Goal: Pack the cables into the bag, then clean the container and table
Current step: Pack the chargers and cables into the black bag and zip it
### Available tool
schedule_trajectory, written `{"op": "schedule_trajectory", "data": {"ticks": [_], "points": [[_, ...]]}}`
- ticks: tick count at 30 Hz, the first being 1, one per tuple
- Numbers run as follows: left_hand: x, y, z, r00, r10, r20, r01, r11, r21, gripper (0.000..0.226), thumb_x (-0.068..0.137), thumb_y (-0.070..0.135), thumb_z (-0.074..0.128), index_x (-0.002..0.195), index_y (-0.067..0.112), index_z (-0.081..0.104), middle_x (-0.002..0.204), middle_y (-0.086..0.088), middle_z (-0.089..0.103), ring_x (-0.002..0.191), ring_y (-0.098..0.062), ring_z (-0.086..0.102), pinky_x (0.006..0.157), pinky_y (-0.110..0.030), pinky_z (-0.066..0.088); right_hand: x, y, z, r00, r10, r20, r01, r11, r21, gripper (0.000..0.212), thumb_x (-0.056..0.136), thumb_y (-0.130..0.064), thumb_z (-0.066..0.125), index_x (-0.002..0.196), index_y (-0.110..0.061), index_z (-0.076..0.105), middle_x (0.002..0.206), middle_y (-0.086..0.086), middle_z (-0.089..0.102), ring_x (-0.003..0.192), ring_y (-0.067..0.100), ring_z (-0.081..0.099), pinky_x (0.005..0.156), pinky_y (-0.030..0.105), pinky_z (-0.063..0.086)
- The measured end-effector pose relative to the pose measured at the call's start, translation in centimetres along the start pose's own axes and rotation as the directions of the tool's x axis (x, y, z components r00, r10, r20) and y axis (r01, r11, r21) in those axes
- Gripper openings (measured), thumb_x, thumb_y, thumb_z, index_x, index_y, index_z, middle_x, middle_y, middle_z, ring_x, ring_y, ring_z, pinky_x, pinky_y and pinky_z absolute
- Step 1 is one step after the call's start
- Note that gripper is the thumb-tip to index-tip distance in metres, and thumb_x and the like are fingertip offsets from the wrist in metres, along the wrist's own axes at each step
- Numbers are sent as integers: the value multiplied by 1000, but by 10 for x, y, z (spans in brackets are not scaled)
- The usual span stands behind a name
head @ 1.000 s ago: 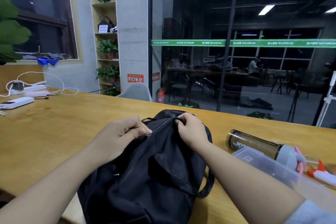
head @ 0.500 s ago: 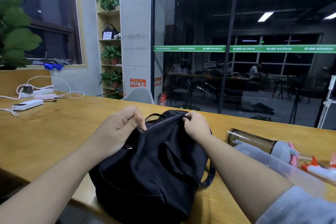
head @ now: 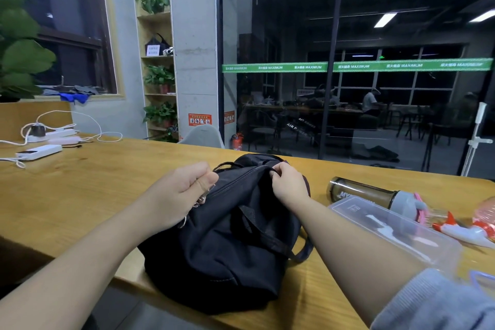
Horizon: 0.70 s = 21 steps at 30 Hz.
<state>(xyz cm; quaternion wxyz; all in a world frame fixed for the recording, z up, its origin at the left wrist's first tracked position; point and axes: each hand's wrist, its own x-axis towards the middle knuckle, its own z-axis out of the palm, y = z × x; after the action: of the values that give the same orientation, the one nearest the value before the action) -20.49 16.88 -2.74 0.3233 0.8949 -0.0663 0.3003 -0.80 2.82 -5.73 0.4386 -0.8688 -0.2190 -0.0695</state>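
Black fabric is bunching under both of my hands as I am working the zip along the top of the bag (head: 227, 236). I am pinching the metal zip pull (head: 205, 197) with my left hand (head: 182, 195), fingers curled tight on it, while my right hand (head: 288, 182) is gripping the cloth at the far end of the zip line, so the two are clamped on opposite ends of the seam. No cables are showing, so I am judging them to be inside already. Part of the bag is hanging over the near edge of the wooden table (head: 93, 182); a hard tug could be dragging it off. Loose cloth may be catching in the zip teeth. Just beside my right forearm, the clear plastic container (head: 388, 225) and the bottle (head: 361, 191) lying on its side are sitting within elbow reach and could be getting knocked.
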Motion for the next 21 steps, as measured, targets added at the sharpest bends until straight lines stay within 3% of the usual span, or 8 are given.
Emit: {"op": "schedule_trajectory", "data": {"ticks": [2,5,7,9,12,15,18,21], "points": [[0,-1,2,1000,-31,-4,31,999,44,35,91,46,43,67,21,46,59,11,54,52,-11,44,52,-32,39,-7,4,-1,999,-35,22,34,998,61,21,98,-22,46,115,-16,57,110,-1,62,89,11,51,69,19,37],[1,4,4,995,-93,38,81,969,231,30,95,30,47,67,20,49,62,10,56,55,-8,45,57,-29,40,-18,13,-6,995,-73,62,64,988,138,25,96,-19,48,120,-17,54,112,-8,58,99,7,51,82,19,37],[3,12,9,990,-118,82,61,865,498,26,93,35,48,72,21,49,72,10,54,70,-8,48,68,-27,40,-26,20,-11,995,-82,55,68,975,211,28,94,-16,49,121,-18,54,114,-9,58,105,7,52,87,19,37],[5,23,22,990,-118,81,38,760,648,21,92,40,48,78,24,48,81,11,49,82,-11,46,77,-28,40,-33,27,-19,996,-84,14,76,952,298,26,93,-13,49,118,-19,55,114,-9,60,108,6,54,89,19,39],[10,44,54,981,-150,124,30,746,665,18,90,46,48,89,27,47,93,11,48,96,-15,45,88,-33,40,-44,39,-28,991,-89,-97,120,916,383,21,93,-9,49,106,-24,56,108,-10,63,103,4,57,88,20,43],[27,46,102,917,-322,237,35,655,755,38,90,48,47,119,23,44,122,0,46,118,-24,39,99,-41,33,-54,55,-28,976,-130,-175,188,910,369,21,94,-9,47,104,-25,56,103,-15,63,101,2,58,90,22,46],[45,43,152,840,-459,291,49,598,800,51,92,37,48,137,18,32,146,-7,26,137,-32,17,111,-53,12,-54,66,-24,976,-129,-175,190,901,390,21,97,-13,45,111,-25,55,107,-15,61,106,2,55,96,25,45],[48,32,192,770,-545,332,76,596,800,56,94,24,43,144,26,18,156,-7,0,142,-37,-9,108,-64,-2,-51,71,-22,981,-101,-168,167,880,446,22,99,-15,40,111,-29,53,112,-14,60,111,5,54,100,28,43]]}}
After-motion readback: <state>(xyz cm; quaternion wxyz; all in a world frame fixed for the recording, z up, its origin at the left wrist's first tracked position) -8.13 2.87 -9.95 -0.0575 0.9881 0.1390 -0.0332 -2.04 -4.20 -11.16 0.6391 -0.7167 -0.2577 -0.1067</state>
